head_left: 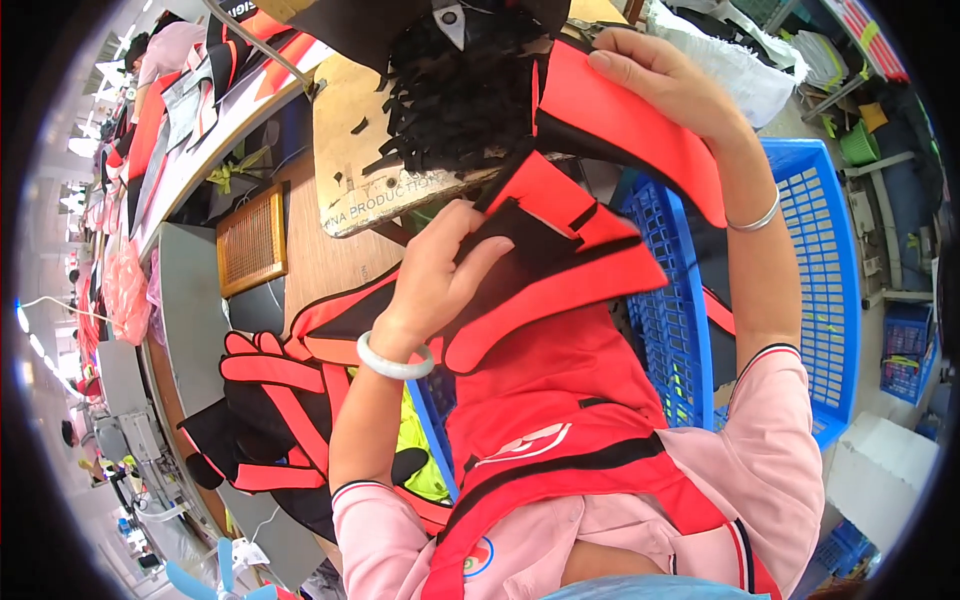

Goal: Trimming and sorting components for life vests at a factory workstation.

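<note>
A red-and-black sewn fabric piece (pixel 560 285) lies folded across my lap, its bright red panels edged in black. My left hand (pixel 435 275), with a pale bangle at the wrist, pinches its black part between thumb and fingers. Farther up and to the right, my right hand (pixel 665 80) grips the upper end of a red panel (pixel 620 110) with black edging. Whether this panel joins the piece in my left hand is hard to make out. Just left of my right hand, a heap of black fabric scraps (pixel 450 95) covers a worn wooden board (pixel 350 150) beneath a dark machine part with a pointed metal tip (pixel 451 25).
Blue plastic baskets (pixel 820 290) stand at my right. Several red-and-black pieces (pixel 275 400) are piled at my left, near a wooden-framed mesh panel (pixel 252 242). A white sack (pixel 725 65) is at the far right, and a long table (pixel 190 160) runs along the left.
</note>
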A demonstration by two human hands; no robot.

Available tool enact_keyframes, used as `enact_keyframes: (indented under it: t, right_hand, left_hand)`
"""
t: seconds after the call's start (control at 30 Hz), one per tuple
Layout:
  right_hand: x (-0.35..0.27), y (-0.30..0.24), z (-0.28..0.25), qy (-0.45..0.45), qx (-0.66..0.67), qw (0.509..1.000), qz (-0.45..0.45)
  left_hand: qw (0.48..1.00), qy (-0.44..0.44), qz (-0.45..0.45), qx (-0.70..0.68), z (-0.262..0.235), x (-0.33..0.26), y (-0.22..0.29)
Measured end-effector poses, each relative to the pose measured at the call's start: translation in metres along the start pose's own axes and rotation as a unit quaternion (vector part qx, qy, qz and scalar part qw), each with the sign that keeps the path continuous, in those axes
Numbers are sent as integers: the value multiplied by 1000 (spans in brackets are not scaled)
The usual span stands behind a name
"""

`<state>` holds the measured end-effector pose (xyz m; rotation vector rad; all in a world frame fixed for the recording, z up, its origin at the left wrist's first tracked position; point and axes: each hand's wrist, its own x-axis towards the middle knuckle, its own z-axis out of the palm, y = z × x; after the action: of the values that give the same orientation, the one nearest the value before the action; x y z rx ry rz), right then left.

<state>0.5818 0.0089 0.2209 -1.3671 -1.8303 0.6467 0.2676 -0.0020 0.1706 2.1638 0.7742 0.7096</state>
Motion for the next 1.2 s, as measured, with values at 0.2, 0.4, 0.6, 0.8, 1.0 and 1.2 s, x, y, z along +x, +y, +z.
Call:
enact_keyframes:
  t: [0.2,0.4,0.6,0.8,1.0,1.2]
  right_hand:
    - [-49,5,27,155,-36,987,5]
    - [-99,-22,95,128,-56,990,-30]
    - [-87,-36,110,137,-195,970,-50]
    - [-82,-46,99,145,-291,944,-59]
    - [-53,-46,63,103,-191,974,-69]
    - [4,-36,15,-98,-204,974,12]
  left_hand:
    - [998,-67,12,19,-44,0,17]
    - [984,-123,25,123,-77,8,35]
    - [972,-195,52,121,-87,12,49]
    - [965,-232,44,113,-99,14,56]
    - [970,-183,42,152,-104,33,39]
    - [963,-169,44,206,-115,77,22]
